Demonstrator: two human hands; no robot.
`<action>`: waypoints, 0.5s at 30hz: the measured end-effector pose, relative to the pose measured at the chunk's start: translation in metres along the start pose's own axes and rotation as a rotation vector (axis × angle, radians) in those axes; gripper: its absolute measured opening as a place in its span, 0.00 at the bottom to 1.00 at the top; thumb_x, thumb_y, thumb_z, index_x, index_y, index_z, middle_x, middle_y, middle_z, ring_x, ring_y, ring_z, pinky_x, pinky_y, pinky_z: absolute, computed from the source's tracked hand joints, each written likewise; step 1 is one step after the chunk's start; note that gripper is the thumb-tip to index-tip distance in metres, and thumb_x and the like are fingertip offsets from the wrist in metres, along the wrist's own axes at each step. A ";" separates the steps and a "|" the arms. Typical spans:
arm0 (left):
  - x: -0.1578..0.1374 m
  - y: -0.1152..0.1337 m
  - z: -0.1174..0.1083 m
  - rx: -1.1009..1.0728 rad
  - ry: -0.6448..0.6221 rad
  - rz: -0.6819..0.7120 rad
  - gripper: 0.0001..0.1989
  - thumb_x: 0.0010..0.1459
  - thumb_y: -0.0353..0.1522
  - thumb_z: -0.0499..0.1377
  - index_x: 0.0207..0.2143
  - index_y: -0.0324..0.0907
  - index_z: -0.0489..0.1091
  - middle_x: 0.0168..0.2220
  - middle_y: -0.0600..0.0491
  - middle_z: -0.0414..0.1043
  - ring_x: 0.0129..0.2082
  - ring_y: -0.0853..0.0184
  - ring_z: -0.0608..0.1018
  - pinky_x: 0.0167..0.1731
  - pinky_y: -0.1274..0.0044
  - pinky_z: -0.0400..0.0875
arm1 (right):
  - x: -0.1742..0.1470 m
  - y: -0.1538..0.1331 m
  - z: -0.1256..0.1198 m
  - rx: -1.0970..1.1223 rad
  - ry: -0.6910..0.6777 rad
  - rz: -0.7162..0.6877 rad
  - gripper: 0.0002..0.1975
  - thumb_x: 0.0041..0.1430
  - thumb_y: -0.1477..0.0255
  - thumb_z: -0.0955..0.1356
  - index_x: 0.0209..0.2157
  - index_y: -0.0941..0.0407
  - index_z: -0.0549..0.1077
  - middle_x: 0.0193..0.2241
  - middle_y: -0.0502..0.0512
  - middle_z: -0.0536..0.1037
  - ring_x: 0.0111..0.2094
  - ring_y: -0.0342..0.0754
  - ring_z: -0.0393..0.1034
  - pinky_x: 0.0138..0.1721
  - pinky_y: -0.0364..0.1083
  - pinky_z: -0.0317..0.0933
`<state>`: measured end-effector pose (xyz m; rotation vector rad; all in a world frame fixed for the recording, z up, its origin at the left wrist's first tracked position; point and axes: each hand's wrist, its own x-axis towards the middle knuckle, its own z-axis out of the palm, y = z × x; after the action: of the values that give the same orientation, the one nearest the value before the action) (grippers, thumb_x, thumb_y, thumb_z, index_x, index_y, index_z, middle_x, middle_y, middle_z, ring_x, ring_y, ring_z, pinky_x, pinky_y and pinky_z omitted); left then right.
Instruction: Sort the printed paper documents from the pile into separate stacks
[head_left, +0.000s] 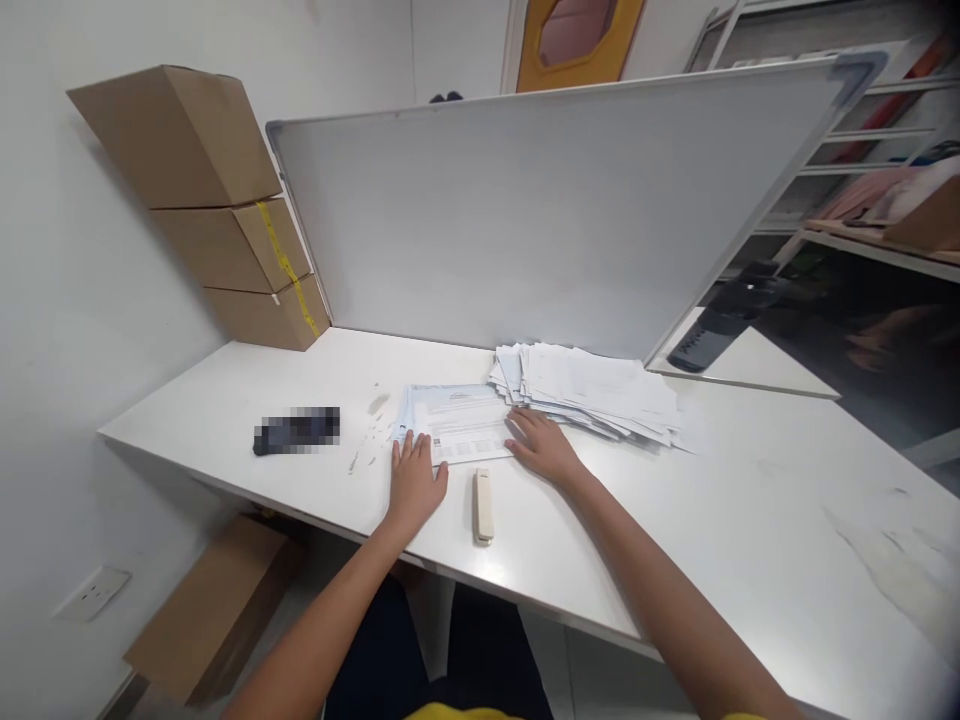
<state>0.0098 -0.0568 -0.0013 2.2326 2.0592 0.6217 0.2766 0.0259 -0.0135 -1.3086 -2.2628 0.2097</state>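
Note:
A few printed sheets of paper (469, 425), white over pale blue, lie flat on the table in front of me. My left hand (415, 482) rests at their lower left corner, fingers spread. On their right edge lies my right hand (546, 447), its fingers also apart and nothing gripped. Between my hands, just below the sheets, a cream stapler (484, 507) lies untouched. A loose, uneven pile of papers (592, 390) sits behind my right hand, against the whiteboard's foot.
A whiteboard (540, 220) stands along the table's back edge. Stacked cardboard boxes (225, 210) rise at the back left. A dark blurred-out object (296, 430) lies left on the white table (750, 540). A dark bottle (720, 320) is at the right beyond the board.

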 end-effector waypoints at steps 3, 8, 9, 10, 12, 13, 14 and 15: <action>0.001 0.001 0.000 -0.002 -0.003 -0.071 0.33 0.63 0.39 0.51 0.65 0.29 0.54 0.67 0.34 0.55 0.70 0.48 0.50 0.67 0.52 0.44 | -0.001 0.004 0.003 -0.043 -0.115 -0.074 0.28 0.65 0.54 0.59 0.60 0.55 0.66 0.62 0.63 0.65 0.62 0.62 0.58 0.58 0.59 0.54; 0.000 0.004 -0.005 -0.002 -0.035 -0.085 0.34 0.64 0.41 0.49 0.66 0.28 0.52 0.67 0.33 0.54 0.70 0.48 0.48 0.67 0.53 0.43 | -0.003 0.002 -0.005 0.066 -0.109 -0.028 0.24 0.67 0.56 0.57 0.51 0.56 0.72 0.48 0.63 0.76 0.49 0.57 0.69 0.50 0.55 0.62; -0.001 0.004 -0.006 -0.001 -0.026 -0.083 0.34 0.65 0.41 0.49 0.66 0.28 0.52 0.67 0.34 0.54 0.70 0.48 0.48 0.67 0.53 0.43 | -0.004 0.001 -0.007 0.076 -0.097 -0.019 0.23 0.67 0.56 0.56 0.50 0.56 0.72 0.46 0.63 0.76 0.47 0.57 0.69 0.49 0.55 0.62; -0.001 0.004 -0.006 0.001 -0.020 -0.081 0.33 0.65 0.41 0.49 0.66 0.28 0.52 0.67 0.35 0.55 0.70 0.48 0.49 0.67 0.53 0.43 | -0.004 0.000 -0.007 0.077 -0.083 -0.021 0.23 0.67 0.57 0.56 0.50 0.56 0.72 0.47 0.64 0.76 0.48 0.58 0.68 0.49 0.55 0.62; -0.002 0.004 -0.005 0.008 -0.014 -0.073 0.33 0.65 0.41 0.48 0.65 0.28 0.53 0.67 0.35 0.55 0.70 0.47 0.49 0.67 0.53 0.43 | -0.004 -0.001 -0.005 0.055 -0.066 -0.055 0.25 0.67 0.57 0.57 0.55 0.56 0.69 0.55 0.64 0.72 0.55 0.60 0.64 0.54 0.57 0.59; -0.002 0.003 -0.004 0.010 -0.012 -0.071 0.33 0.65 0.41 0.48 0.65 0.27 0.53 0.67 0.35 0.55 0.70 0.46 0.49 0.67 0.53 0.43 | -0.004 -0.001 -0.003 0.041 -0.071 -0.077 0.26 0.66 0.56 0.57 0.58 0.55 0.67 0.58 0.64 0.69 0.59 0.61 0.61 0.57 0.58 0.57; -0.002 0.003 -0.002 0.006 -0.010 -0.067 0.33 0.65 0.41 0.48 0.65 0.27 0.53 0.67 0.34 0.55 0.70 0.46 0.49 0.67 0.54 0.43 | -0.004 0.000 -0.002 0.032 -0.085 -0.095 0.27 0.66 0.56 0.58 0.59 0.55 0.65 0.60 0.63 0.67 0.61 0.61 0.59 0.59 0.59 0.54; -0.002 0.002 -0.001 -0.004 -0.006 -0.059 0.33 0.65 0.41 0.49 0.65 0.28 0.53 0.67 0.34 0.55 0.70 0.47 0.49 0.67 0.54 0.44 | -0.004 0.001 0.000 0.028 -0.100 -0.098 0.28 0.65 0.56 0.58 0.60 0.55 0.64 0.61 0.63 0.67 0.61 0.62 0.58 0.59 0.59 0.54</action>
<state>0.0114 -0.0596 0.0000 2.1600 2.1106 0.6134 0.2786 0.0232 -0.0148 -1.1934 -2.3919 0.2767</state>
